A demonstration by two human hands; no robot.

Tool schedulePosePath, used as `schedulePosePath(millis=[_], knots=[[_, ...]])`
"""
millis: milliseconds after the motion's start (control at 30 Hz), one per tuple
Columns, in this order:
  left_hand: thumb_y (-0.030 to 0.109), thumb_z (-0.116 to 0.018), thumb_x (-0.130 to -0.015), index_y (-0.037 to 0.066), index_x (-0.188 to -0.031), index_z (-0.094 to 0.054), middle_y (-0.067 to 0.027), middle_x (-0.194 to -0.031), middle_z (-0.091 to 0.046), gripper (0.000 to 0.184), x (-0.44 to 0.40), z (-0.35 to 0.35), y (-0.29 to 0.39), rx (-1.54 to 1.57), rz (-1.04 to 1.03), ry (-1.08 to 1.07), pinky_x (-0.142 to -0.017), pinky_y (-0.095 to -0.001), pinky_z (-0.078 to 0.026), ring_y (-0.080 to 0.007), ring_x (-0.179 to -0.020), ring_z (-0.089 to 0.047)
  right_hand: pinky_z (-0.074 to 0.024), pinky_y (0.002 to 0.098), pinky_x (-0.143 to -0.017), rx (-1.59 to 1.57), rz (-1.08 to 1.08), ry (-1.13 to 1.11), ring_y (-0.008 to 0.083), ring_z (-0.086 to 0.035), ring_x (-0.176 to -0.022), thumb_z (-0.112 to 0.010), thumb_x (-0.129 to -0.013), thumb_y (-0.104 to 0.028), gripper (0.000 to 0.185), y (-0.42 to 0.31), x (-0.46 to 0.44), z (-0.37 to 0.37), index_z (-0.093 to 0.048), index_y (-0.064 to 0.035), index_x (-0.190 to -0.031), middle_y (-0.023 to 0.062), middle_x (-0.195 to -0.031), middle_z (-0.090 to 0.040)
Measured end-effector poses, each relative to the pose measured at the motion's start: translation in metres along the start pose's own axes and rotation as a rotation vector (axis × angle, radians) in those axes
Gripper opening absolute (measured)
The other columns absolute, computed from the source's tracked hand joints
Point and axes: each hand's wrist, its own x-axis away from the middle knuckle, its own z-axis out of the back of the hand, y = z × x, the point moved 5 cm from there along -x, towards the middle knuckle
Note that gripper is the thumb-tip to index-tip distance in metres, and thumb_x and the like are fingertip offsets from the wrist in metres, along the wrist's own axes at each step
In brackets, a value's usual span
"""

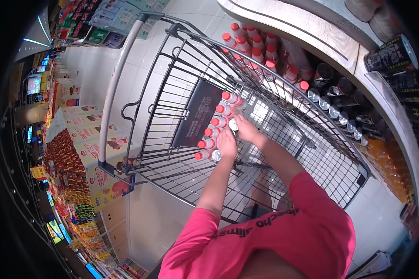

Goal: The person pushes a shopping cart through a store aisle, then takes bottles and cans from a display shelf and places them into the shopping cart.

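A row of several bottles with red caps point(214, 122) stands in the shopping cart point(170, 100), along the dark panel point(198, 109) at its handle end. My right hand point(247, 130) is closed around a can point(233, 124) with a pale round top, beside the row. Just left of it, my left hand point(227, 143) has its fingers bent against the bottles; what lies under them is hidden. A second can point(216, 156) with a silvery top stands near the left hand, at the end of the row.
Red-capped bottles point(257, 43) and dark cans point(334, 111) fill a curved shelf point(312, 35) on the right. Stacked cartons point(95, 149) and packaged snacks point(63, 158) line the left. The cart's handle point(118, 79) and wire sides surround my work area.
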Motion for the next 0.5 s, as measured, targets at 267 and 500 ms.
schedulePosePath(millis=[267, 500], knots=[[0.005, -0.056, -0.074, 0.001, -0.128, -0.038, -0.0182, -0.127, -0.044, 0.057, 0.007, 0.005, 0.001, -0.126, 0.011, -0.04, -0.096, -0.0416, -0.037, -0.0327, -0.115, -0.046, -0.0374, 0.0426, -0.098, 0.083, -0.09, 0.12, 0.0387, -0.043, -0.118, -0.056, -0.066, 0.002, 0.074, 0.008, 0.058, 0.018, -0.026, -0.0024, -0.134, 0.0225, -0.129, -0.037], [0.019, -0.059, -0.075, 0.004, -0.123, -0.046, -0.0165, -0.133, -0.042, 0.052, 0.052, 0.013, 0.039, -0.32, 0.012, -0.376, -0.095, -0.0437, -0.039, -0.0314, -0.117, -0.047, -0.0473, 0.0417, -0.082, 0.219, -0.267, -0.326, 0.0349, -0.057, -0.098, -0.06, -0.07, -0.014, 0.049, 0.034, 0.164, 0.015, -0.051, -0.0023, -0.117, 0.0203, -0.112, -0.055]])
